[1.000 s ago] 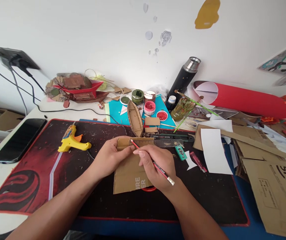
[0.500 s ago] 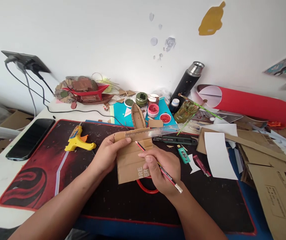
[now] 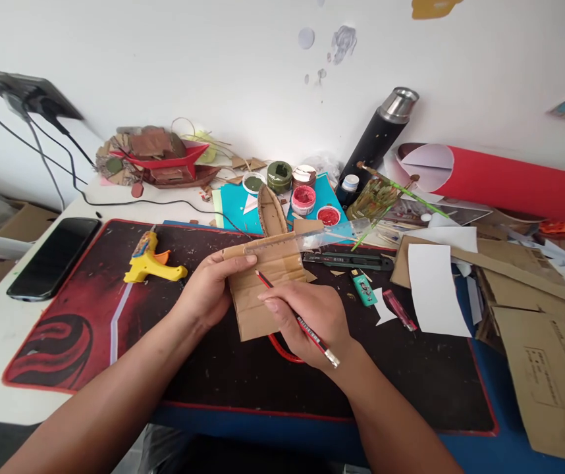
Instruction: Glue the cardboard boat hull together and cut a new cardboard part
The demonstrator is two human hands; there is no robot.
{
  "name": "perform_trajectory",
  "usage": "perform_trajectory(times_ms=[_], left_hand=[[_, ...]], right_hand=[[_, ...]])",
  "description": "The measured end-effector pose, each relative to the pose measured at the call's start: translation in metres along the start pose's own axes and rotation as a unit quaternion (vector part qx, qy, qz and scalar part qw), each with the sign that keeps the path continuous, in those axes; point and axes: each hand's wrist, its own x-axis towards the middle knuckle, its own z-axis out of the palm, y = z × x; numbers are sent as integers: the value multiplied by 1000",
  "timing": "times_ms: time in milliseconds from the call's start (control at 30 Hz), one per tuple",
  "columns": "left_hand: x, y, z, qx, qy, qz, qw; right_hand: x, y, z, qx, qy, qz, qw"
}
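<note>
One cardboard piece (image 3: 253, 313) is clamped with the ruler (image 3: 324, 237) above the mat (image 3: 411, 382) by the left hand (image 3: 207, 284); the pencil (image 3: 307, 329) is gripped by the right hand (image 3: 318, 311). Marking seems in hand; a steadied ruler is called for next.

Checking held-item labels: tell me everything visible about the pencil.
The pencil is slim and straight, its red-and-black shaft bearing pale printing too small to read. A silvery, metal-looking ferrule and a whitish eraser cap the near end; the far end tapers to a point. The right hand grips it partway along, hiding part of the shaft. It slants, point away and leftward, over the brown corrugated cardboard piece; whether the tip touches can't be told.
</note>
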Motion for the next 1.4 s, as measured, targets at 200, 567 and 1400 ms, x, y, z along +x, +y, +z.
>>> perform_trajectory(times_ms=[200, 567, 1400], left_hand=[[2, 0, -1, -13, -3, -28, 1000], [1, 4, 2, -46, -37, -70, 996], [8, 10, 3, -73, -51, -135, 987]], right_hand=[[0, 0, 0, -9, -24, -5, 1000], [-1, 1, 2, -22, -38, 2, 999], [-6, 5, 5, -25, -17, 9, 1000]])
